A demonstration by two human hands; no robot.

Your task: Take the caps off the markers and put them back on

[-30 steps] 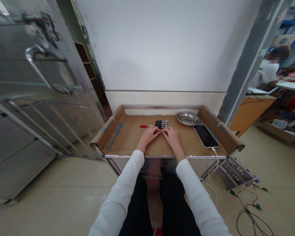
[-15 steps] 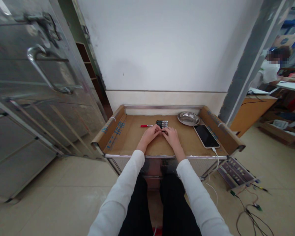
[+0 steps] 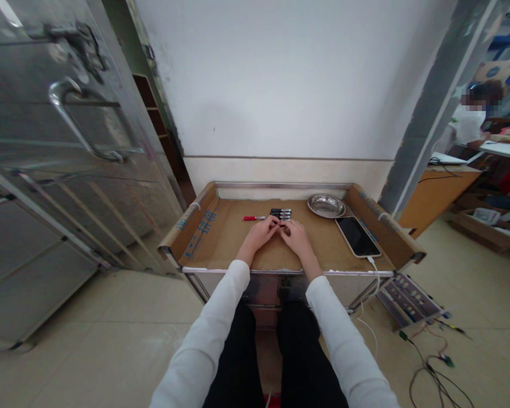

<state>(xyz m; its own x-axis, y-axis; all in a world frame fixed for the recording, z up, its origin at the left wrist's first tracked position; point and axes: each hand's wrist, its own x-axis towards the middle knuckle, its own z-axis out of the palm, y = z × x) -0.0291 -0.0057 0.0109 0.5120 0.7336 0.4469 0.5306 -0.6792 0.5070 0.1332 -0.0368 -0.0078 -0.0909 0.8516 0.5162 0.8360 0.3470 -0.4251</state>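
My left hand (image 3: 262, 231) and my right hand (image 3: 294, 233) meet over the middle of the cardboard-covered tabletop (image 3: 225, 249). Both have their fingertips pinched together, with a small dark thing showing between them. It is mostly covered by the fingers, so its kind cannot be made out. Just beyond the fingertips, several black marker pens (image 3: 281, 213) lie side by side in a stack-like row. A red marker pen (image 3: 253, 218) lies to their left, its right end close to my left hand.
A shiny metal bowl (image 3: 326, 206) stands at the back right. In front of it lies a phone (image 3: 357, 237) with a white cable (image 3: 376, 272) hanging over the front edge. Raised cardboard sides (image 3: 195, 218) border the table. Another person (image 3: 470, 119) sits far off at right.
Both hands stay in almost the same place, fingertips still together, with only slight finger movement. The pens, bowl and phone have not moved on the table.
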